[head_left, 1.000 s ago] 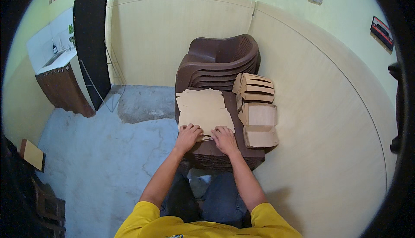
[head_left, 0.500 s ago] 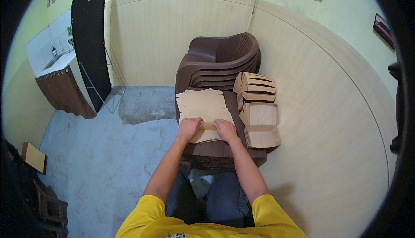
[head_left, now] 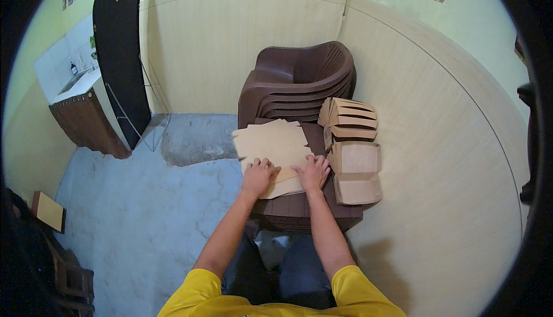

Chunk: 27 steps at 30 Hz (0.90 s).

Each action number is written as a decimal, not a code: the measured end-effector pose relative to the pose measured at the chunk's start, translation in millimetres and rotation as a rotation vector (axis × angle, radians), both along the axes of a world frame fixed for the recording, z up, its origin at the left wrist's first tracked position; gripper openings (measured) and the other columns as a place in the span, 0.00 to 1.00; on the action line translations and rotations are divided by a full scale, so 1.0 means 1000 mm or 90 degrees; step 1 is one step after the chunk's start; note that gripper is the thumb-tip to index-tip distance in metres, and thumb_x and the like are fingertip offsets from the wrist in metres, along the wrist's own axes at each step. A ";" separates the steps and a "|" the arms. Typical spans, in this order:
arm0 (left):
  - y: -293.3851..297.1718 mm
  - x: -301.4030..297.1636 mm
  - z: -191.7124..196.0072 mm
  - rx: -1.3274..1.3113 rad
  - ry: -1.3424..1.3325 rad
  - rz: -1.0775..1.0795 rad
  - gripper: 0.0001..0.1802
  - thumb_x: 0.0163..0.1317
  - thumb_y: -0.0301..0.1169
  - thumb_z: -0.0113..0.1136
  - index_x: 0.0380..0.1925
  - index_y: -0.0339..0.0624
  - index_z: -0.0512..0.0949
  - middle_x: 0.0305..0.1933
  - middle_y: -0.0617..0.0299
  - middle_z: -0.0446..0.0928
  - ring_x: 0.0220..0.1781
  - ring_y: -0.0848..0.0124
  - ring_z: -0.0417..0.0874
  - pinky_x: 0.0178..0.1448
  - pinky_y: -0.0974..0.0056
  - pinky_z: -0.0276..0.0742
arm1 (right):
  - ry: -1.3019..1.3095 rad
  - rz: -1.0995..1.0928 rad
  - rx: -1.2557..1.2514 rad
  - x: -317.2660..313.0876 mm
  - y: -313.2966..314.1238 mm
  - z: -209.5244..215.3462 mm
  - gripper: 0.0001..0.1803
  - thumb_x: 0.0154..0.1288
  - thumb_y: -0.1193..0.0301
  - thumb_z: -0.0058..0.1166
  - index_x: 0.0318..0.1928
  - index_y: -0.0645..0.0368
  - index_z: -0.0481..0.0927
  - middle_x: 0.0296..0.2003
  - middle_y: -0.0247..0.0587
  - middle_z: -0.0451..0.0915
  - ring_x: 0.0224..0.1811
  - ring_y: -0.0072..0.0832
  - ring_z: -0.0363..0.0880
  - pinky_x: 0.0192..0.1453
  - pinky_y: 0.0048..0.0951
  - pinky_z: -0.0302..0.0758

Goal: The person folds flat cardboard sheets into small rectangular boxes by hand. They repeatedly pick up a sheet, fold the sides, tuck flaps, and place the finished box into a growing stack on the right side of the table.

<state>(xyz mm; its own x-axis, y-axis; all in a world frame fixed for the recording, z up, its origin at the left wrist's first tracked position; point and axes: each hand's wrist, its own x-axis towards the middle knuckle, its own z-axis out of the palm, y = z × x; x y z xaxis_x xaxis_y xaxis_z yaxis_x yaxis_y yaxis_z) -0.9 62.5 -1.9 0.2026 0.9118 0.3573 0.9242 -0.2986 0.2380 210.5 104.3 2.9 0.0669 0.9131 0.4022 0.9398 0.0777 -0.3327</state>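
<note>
A flat cardboard box blank (head_left: 273, 143), light brown with notched edges, lies uppermost on a pile of similar blanks on the seat of the stacked brown chairs. Its near part has a folded strip between my hands. My left hand (head_left: 260, 176) rests on the blank's left side, fingers apart and thumb pointing inward. Along the right edge, my right hand (head_left: 314, 173) lies with spread fingers, its thumb toward the strip. Both hands touch the cardboard without visibly gripping it. The underside of the fold is hidden.
Right of the blanks, an opened folded box (head_left: 357, 158) sits beside the wall, with several nested folded boxes (head_left: 354, 118) behind it. The chairs' brown backrests (head_left: 305, 69) rise at the far side. A black ironing board (head_left: 118, 58) leans near a sink counter (head_left: 80, 84) at left.
My hands have moved apart and their fingers have spread from the closer, curled pose over the fold. The top blank now lies slightly turned. The whole view has shifted a little.
</note>
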 end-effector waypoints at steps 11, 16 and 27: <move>-0.015 0.015 0.012 0.047 -0.020 -0.148 0.23 0.73 0.55 0.61 0.66 0.74 0.84 0.67 0.54 0.78 0.73 0.50 0.74 0.73 0.46 0.70 | 0.204 0.071 -0.066 0.014 0.029 -0.020 0.22 0.60 0.48 0.77 0.44 0.50 0.91 0.49 0.38 0.82 0.58 0.40 0.77 0.65 0.48 0.70; -0.003 0.035 -0.002 -0.071 0.006 0.028 0.32 0.74 0.60 0.54 0.76 0.74 0.75 0.86 0.57 0.65 0.83 0.50 0.64 0.81 0.41 0.58 | 0.142 0.215 0.008 0.030 -0.001 -0.026 0.22 0.57 0.51 0.79 0.49 0.45 0.93 0.53 0.33 0.82 0.63 0.38 0.76 0.69 0.47 0.68; 0.004 0.041 -0.008 -0.118 0.067 0.048 0.41 0.76 0.62 0.43 0.86 0.67 0.60 0.92 0.60 0.52 0.93 0.49 0.46 0.91 0.35 0.34 | 0.082 0.043 -0.166 0.002 0.026 -0.001 0.21 0.57 0.50 0.80 0.38 0.51 0.90 0.46 0.34 0.86 0.60 0.40 0.81 0.65 0.52 0.72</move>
